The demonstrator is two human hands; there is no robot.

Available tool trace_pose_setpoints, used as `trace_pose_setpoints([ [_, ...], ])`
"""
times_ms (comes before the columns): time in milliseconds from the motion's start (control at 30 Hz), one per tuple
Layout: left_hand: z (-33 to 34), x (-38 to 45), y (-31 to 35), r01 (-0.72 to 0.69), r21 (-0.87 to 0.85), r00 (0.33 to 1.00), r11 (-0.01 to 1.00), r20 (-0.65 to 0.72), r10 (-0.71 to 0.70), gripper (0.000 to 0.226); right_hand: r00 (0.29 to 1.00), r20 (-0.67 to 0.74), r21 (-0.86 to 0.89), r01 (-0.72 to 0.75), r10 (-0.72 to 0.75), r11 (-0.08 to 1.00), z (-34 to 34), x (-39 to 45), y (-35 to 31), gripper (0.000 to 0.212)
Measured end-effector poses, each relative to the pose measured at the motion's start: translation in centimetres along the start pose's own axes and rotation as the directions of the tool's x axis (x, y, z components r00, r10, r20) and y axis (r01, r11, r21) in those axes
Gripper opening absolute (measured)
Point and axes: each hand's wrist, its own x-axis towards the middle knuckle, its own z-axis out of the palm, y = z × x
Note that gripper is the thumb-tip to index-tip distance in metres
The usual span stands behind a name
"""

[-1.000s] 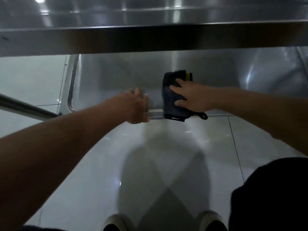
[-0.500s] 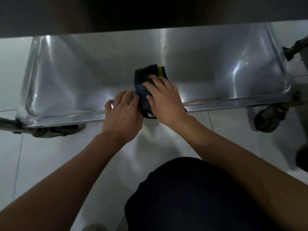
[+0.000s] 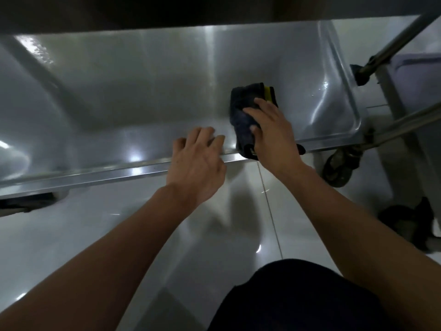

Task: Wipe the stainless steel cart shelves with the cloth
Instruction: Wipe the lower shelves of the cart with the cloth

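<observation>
Wiping the low shelf [image 3: 143, 96] near its right end.
Cloth [image 3: 248, 108] flat on shelf by front rim, pressed under right hand [image 3: 274, 137], fingers spread over it, thumb hooked round its near edge. Left hand [image 3: 198, 168] just left of cloth, fingers loose over rim. Caster [image 3: 338, 168] under right corner.

Glossy pale-grey tiled floor [image 3: 95, 235] fills the lower view, w/ thin dark grout lines [image 3: 269, 206] and small bright glints of overhead light, plus soft shadows across the middle. At right, slanted brushed-metal tubes [image 3: 403, 39] run down to a dark rubber fitting, a black caster wheel [image 3: 338, 170] sits on the tiles nearby, and a pale lavender-grey box-like shape [image 3: 420, 65] stands behind. Dark crumpled item [image 3: 405, 223] lies on floor far right; too dim to identify.
</observation>
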Motion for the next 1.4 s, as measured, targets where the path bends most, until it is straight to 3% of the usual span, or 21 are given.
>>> trace_pose_setpoints([
  [400, 1.0, 3.3, 5.6, 0.007, 0.036, 1.0, 0.999, -0.017, -0.006, 0.024, 0.964, -0.114, -0.015, -0.244, 0.241, 0.97, -5.8, -0.3, 12.6, 0.052],
  [600, 1.5, 3.0, 5.0, -0.072, 0.043, 0.995, 0.996, -0.067, 0.075, 0.033, 0.939, -0.144, -0.018, -0.318, 0.312, 0.948, -6.3, -0.1, 14.7, 0.055],
  [767, 1.1, 2.9, 3.6, -0.136, -0.073, 0.99, 0.988, -0.039, 0.133, 0.044, 0.951, -0.116, -0.023, -0.292, 0.287, 0.956, -6.4, -0.7, 14.8, 0.047],
  [900, 0.5, 2.6, 1.5, -0.109, -0.256, 0.994, 0.961, -0.055, 0.098, 0.052, 0.958, -0.088, -0.009, -0.274, 0.272, 0.962, -5.3, -0.1, 12.1, 0.047],
  [1100, -1.9, 1.6, -4.8, 0.053, -0.107, 0.992, 0.993, -0.109, -0.064, 0.048, 0.988, -0.065, 0.03, -0.142, 0.144, 0.989, -0.6, 3.1, 3.4, 0.046],
  [1233, -2.8, 0.5, -9.1, 0.15, -0.033, 0.987, 0.988, -0.057, -0.152, 0.047, 0.999, -0.024, 0.03, -0.04, 0.041, 0.999, 3.1, 5.0, -3.7, 0.047],
  [1400, -2.9, -0.1, -11.4, 0.147, -0.069, 0.988, 0.987, -0.041, -0.15, 0.044, 0.982, 0.066, -0.005, 0.177, -0.176, 0.984, 6.8, 6.7, -11.2, 0.052],
])
